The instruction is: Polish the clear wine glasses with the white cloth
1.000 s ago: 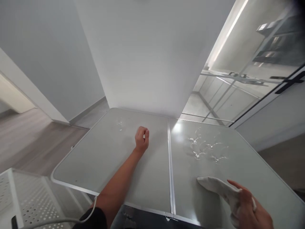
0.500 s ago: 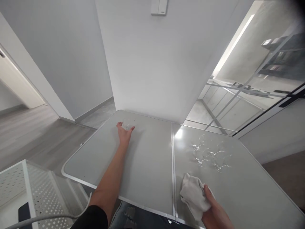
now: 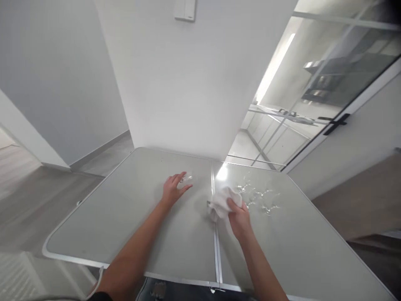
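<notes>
My left hand is curled around a small clear glass near the middle of the grey folding table. Fingers and thumb close on the glass, which is at or just above the tabletop. My right hand grips a bunched white cloth over the table's centre seam. Several clear glasses stand just right of the cloth on the table's right half.
A white wall rises directly behind the table, with a light switch high up. A glass door with a black handle is at the right. Wooden floor lies to the left and right.
My left hand has brought the small glass from the far left corner toward the centre. My right hand has carried the cloth from the near edge up to the seam.
</notes>
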`<state>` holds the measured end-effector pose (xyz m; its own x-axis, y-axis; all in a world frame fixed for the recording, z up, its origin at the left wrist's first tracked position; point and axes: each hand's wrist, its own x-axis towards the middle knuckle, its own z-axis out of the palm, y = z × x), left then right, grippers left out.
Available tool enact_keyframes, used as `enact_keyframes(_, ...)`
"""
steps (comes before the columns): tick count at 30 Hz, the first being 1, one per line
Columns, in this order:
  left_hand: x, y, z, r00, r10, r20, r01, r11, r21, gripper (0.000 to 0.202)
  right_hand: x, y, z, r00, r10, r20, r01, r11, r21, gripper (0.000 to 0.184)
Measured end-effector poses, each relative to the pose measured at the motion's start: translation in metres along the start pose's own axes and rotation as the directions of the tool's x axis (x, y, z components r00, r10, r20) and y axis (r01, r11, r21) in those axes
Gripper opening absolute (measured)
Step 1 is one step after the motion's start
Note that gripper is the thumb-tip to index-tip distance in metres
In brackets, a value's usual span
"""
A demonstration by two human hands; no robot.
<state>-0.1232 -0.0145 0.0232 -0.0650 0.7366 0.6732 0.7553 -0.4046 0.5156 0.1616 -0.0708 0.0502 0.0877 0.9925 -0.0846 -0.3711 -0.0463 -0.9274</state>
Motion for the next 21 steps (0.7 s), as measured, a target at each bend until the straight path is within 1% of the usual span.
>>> enact_keyframes(1,-0.003,0.003,0.004,0.997,0.061,0.053,-0.062,0.998,0.015,0.052,0.012,0.001,0.008,0.993,-0.114,-0.002,0.113,0.989,-0.099,0.048)
enact_keyframes(3,-0.007,0.005,0.009,0.976,0.165,0.141,-0.171,0.985,0.028,0.05,0.029,0.005,0.021,0.957,-0.275,0.09,0.29,0.903,-0.316,0.042)
enact_keyframes(4,-0.009,0.005,0.011,0.962,0.209,0.174,-0.218,0.975,0.032,0.049,0.034,0.008,0.026,0.939,-0.302,0.167,0.344,0.851,-0.396,0.041)
enact_keyframes(5,-0.011,0.004,0.013,0.947,0.249,0.202,-0.261,0.965,0.036,0.048,0.036,0.012,0.029,0.924,-0.297,0.241,0.378,0.812,-0.445,0.041)
enact_keyframes(6,-0.012,0.004,0.014,0.932,0.284,0.227,-0.3,0.953,0.042,0.048,0.037,0.016,0.032,0.913,-0.275,0.301,0.393,0.793,-0.466,0.043)
enact_keyframes(7,-0.013,0.004,0.015,0.917,0.313,0.247,-0.334,0.941,0.048,0.048,0.036,0.02,0.034,0.905,-0.244,0.349,0.394,0.792,-0.467,0.048)
enact_keyframes(9,-0.015,0.005,0.018,0.888,0.361,0.285,-0.391,0.919,0.054,0.048,0.032,0.027,0.035,0.884,-0.18,0.431,0.374,0.825,-0.423,0.063)
enact_keyframes(11,-0.017,0.009,0.02,0.856,0.407,0.319,-0.44,0.897,0.035,0.045,0.029,0.032,0.036,0.868,-0.138,0.477,0.33,0.878,-0.347,0.079)
enact_keyframes(13,-0.018,0.013,0.021,0.831,0.432,0.35,-0.463,0.886,0.007,0.044,0.029,0.032,0.035,0.87,-0.092,0.484,0.26,0.921,-0.291,0.084)
enact_keyframes(14,-0.018,0.015,0.021,0.827,0.428,0.363,-0.458,0.889,-0.003,0.045,0.03,0.031,0.035,0.875,-0.073,0.478,0.231,0.932,-0.28,0.083)
enact_keyframes(15,-0.017,0.016,0.021,0.833,0.407,0.374,-0.437,0.9,-0.007,0.047,0.032,0.029,0.034,0.877,-0.065,0.476,0.22,0.935,-0.277,0.08)
enact_keyframes(16,-0.016,0.018,0.02,0.845,0.371,0.384,-0.399,0.917,-0.009,0.051,0.033,0.027,0.032,0.872,-0.074,0.485,0.235,0.931,-0.28,0.078)
enact_keyframes(17,-0.015,0.02,0.019,0.861,0.319,0.397,-0.342,0.94,-0.015,0.054,0.034,0.025,0.03,0.856,-0.097,0.507,0.272,0.92,-0.284,0.076)
enact_keyframes(18,-0.014,0.022,0.017,0.873,0.254,0.416,-0.265,0.964,-0.032,0.057,0.035,0.022,0.028,0.831,-0.128,0.541,0.326,0.9,-0.288,0.074)
enact_keyframes(19,-0.012,0.024,0.014,0.876,0.182,0.447,-0.171,0.983,-0.064,0.059,0.035,0.02,0.025,0.795,-0.159,0.585,0.391,0.872,-0.295,0.074)
enact_keyframes(20,-0.011,0.026,0.011,0.862,0.113,0.494,-0.067,0.992,-0.11,0.061,0.035,0.017,0.022,0.753,-0.181,0.633,0.457,0.835,-0.305,0.075)
enact_keyframes(21,-0.01,0.028,0.008,0.833,0.061,0.549,0.037,0.985,-0.166,0.061,0.034,0.016,0.02,0.709,-0.196,0.678,0.521,0.793,-0.316,0.077)
